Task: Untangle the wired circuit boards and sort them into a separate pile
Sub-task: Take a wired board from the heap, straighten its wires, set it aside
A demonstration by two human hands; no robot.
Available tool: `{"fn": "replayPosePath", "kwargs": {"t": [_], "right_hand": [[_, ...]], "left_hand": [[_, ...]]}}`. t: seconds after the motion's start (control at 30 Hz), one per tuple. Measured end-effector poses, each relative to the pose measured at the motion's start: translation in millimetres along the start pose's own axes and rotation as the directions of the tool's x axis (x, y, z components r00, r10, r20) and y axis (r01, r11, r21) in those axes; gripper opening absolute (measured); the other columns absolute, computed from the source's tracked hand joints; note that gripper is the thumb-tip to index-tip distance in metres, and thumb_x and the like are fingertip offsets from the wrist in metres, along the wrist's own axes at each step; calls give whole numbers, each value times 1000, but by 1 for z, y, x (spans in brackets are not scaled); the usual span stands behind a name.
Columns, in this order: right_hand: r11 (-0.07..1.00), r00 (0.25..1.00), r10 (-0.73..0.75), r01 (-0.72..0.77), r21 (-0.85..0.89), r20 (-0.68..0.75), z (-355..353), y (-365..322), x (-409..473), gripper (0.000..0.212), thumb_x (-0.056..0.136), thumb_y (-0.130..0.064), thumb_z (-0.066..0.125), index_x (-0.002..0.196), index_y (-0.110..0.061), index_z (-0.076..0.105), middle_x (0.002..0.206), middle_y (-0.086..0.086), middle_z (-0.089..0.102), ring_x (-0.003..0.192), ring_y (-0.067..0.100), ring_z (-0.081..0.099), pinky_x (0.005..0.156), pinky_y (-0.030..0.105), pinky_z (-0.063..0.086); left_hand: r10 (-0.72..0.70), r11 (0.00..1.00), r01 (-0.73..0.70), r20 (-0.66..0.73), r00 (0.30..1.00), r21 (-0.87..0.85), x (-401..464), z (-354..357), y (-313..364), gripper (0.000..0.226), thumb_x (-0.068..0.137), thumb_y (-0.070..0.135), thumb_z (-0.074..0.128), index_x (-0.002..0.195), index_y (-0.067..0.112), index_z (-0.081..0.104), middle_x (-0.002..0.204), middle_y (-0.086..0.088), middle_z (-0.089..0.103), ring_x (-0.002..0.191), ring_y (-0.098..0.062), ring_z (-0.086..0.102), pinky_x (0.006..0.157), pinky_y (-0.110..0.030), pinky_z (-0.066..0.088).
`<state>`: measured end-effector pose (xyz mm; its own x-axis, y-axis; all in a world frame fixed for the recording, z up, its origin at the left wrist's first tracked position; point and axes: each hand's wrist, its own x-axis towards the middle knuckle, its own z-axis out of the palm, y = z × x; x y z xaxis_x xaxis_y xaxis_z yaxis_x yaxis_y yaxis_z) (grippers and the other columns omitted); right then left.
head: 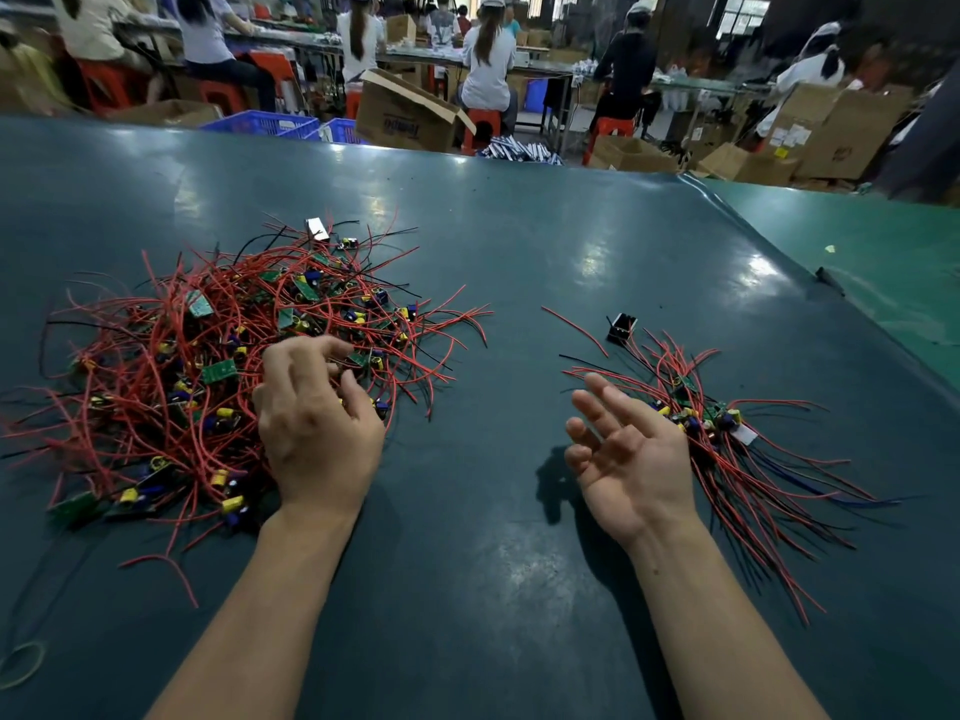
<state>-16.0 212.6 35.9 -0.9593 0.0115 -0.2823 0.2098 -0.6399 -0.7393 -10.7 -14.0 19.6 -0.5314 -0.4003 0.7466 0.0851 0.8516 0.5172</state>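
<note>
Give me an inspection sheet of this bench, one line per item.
Surface: dark green mat, glossy; lighter green mat on the right.
Job's things: tangled pile of wired circuit boards on the left; smaller sorted pile on the right.
Clutter: black component beyond the sorted pile; rubber band at near-left edge.
Hands: left hand on the tangled pile, fingers curled into the wires; right hand open, holding nothing.
Cables: loose red wire between the piles.
Surroundings: seated workers, cardboard boxes, blue crates.
</note>
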Motion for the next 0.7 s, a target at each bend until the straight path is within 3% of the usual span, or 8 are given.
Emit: {"fn": "replayPosePath", "kwargs": {"t": [0.1,0.17,0.27,0.4,0.47,0.53,0.6,0.7], "right_hand": [[999,999,24,-23,-31,38,2,2,0,19,87,-18,56,99,-14,69,77,1,71,56,13,59,42,20,41],[999,999,27,-25,-33,41,1,2,0,18,89,-18,55,99,-15,69,77,1,71,56,13,59,42,20,41],[999,998,28,-26,-33,53,-1,1,1,20,83,-18,58,99,-14,69,78,1,71,56,14,58,42,20,40],[997,994,48,-42,-65,101,-1,2,2,27,74,-21,61,99,-14,69,79,1,70,58,14,59,43,20,41],[996,993,51,-44,-76,106,-1,2,2,26,75,-20,60,99,-14,69,79,1,70,59,14,59,44,20,41],[994,992,59,-49,-93,111,-1,2,2,24,76,-21,60,98,-14,69,79,1,70,58,14,58,43,20,40],[981,986,90,-65,-180,138,2,3,1,24,78,-24,60,99,-14,69,81,1,70,57,13,59,43,18,39],[926,952,190,-92,-367,240,9,10,-3,35,77,-35,61,103,-13,70,88,2,71,58,12,62,41,17,37]], "left_hand": [[-38,997,22,230,972,74,-1,1,1,32,71,-6,67,99,8,63,118,-19,48,90,-33,58,81,-52,51],[-82,963,-29,392,916,268,-5,4,-4,32,78,6,65,109,11,65,130,-14,46,103,-31,57,93,-46,39],[-125,896,-108,478,869,430,-10,9,-11,31,90,26,54,117,17,66,139,-5,46,119,-24,49,96,-38,27],[-117,949,-19,408,905,315,-6,5,-9,23,87,23,67,107,14,72,130,-9,52,116,-31,48,96,-44,32],[-48,978,-8,265,963,206,-5,3,-6,21,84,21,71,102,10,73,128,-14,54,114,-37,47,95,-47,35],[62,988,-69,55,997,138,-3,-2,-1,17,84,22,71,97,11,73,126,-16,56,107,-39,50,92,-45,36],[191,980,-185,-77,979,71,-4,-4,6,15,86,23,68,97,14,72,120,-15,60,100,-36,55,89,-42,36],[404,908,-405,-38,914,-110,-11,-2,20,18,90,20,63,103,9,71,106,-8,68,96,-32,61,83,-45,40]]}}
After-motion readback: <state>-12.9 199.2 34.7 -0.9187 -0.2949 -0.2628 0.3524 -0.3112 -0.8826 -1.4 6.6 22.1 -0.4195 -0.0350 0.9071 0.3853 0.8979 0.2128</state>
